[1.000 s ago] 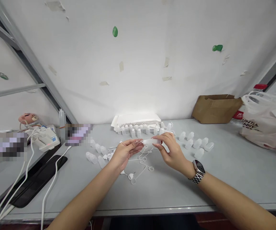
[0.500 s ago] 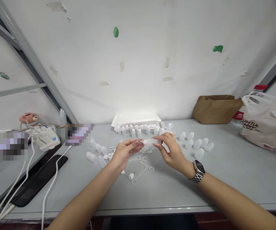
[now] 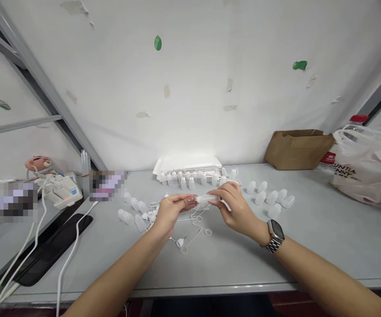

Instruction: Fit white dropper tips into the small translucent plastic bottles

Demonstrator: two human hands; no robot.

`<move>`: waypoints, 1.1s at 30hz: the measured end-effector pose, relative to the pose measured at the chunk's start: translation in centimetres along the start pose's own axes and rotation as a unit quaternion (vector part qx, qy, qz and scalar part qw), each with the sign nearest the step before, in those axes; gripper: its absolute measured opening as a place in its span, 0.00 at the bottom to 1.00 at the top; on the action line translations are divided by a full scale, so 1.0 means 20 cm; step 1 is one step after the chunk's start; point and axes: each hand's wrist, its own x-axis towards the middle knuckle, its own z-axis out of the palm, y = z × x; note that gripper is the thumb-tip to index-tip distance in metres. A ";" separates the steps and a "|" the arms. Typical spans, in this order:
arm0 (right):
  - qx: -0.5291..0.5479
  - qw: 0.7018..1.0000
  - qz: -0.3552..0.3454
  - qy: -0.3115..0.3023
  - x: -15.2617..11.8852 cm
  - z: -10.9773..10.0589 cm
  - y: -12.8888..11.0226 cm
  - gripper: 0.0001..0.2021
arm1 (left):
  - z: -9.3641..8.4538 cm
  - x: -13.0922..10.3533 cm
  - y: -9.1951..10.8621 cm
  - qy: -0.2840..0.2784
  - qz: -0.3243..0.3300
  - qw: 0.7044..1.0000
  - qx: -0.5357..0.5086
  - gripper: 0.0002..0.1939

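Note:
A small translucent plastic squeeze bottle [image 3: 206, 199] lies sideways above the table, held round its body by the thumb and fingers of my right hand [image 3: 234, 207]. At the bottle's neck end, my left hand [image 3: 173, 211] is closed in a pinch; its fingertips hide what they grip there. Below the hands lie loose white needle-tip caps [image 3: 180, 242] and thin straps with ring ends [image 3: 208, 232]. More white caps [image 3: 150, 215] are heaped beside my left hand. Several bottles [image 3: 129, 218] rest to the left and several others [image 3: 272, 197] to the right.
Behind my hands, small bottles [image 3: 191, 182] stand in a row before a white tray [image 3: 190, 163] by the wall. A brown paper bag [image 3: 299, 152] and a plastic bag [image 3: 362, 167] are at right. A black phone [image 3: 53, 248] and white cables [image 3: 73, 251] lie at left.
Both hands keep their grip at the bottle. My right hand has shifted slightly left and its fingers have changed position a little; the view has moved slightly.

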 end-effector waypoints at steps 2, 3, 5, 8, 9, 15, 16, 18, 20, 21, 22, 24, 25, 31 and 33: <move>0.012 1.000 0.011 -0.004 -0.01 0.01 0.00 0.07 | 0.00 0.00 -0.01 0.001 -0.001 1.000 0.001 0.11; 0.018 1.000 0.016 -0.004 -0.01 0.02 0.00 0.07 | 0.01 0.00 -0.01 0.001 -0.002 1.000 0.001 0.11; 0.028 0.999 0.027 -0.004 -0.02 0.03 0.00 0.07 | 0.01 0.00 -0.02 -0.001 -0.005 1.000 -0.002 0.10; 0.037 0.998 0.041 -0.015 -0.02 0.03 0.01 0.07 | 0.00 0.01 -0.03 0.002 -0.004 1.000 -0.006 0.11; 0.034 0.998 0.041 -0.025 -0.02 0.03 0.01 0.06 | 0.00 0.01 -0.03 0.006 0.003 1.000 -0.007 0.11; -0.025 0.992 0.044 -0.116 -0.03 0.08 0.04 0.07 | -0.01 0.03 0.00 0.024 0.085 0.992 0.095 0.15; -0.019 0.990 0.064 -0.122 -0.03 0.09 0.05 0.07 | -0.01 0.03 0.01 0.028 0.099 0.988 0.117 0.16; 0.011 0.988 0.114 -0.107 -0.04 0.10 0.08 0.07 | -0.01 0.04 0.01 0.036 0.118 0.979 0.161 0.19; 0.036 0.984 0.163 -0.058 -0.03 0.09 0.10 0.06 | -0.02 0.04 0.00 0.044 0.124 0.968 0.214 0.20; 0.039 0.982 0.184 -0.031 -0.02 0.08 0.11 0.07 | -0.02 0.05 -0.01 0.048 0.127 0.959 0.248 0.20; 0.035 0.978 0.203 -0.009 -0.02 0.08 0.12 0.07 | -0.03 0.05 -0.02 0.050 0.133 0.947 0.287 0.19; 0.019 0.970 0.244 0.000 0.01 0.08 0.14 0.09 | -0.03 0.06 -0.04 0.054 0.161 0.912 0.373 0.16; 0.013 0.965 0.262 -0.009 0.02 0.08 0.14 0.09 | -0.03 0.06 -0.05 0.056 0.181 0.890 0.415 0.15; -0.024 0.947 0.305 -0.094 0.10 0.26 0.18 0.08 | -0.03 0.05 -0.07 0.063 0.221 0.825 0.517 0.15; -0.047 0.940 0.316 -0.117 0.12 0.32 0.20 0.07 | -0.04 0.05 -0.07 0.069 0.217 0.822 0.522 0.15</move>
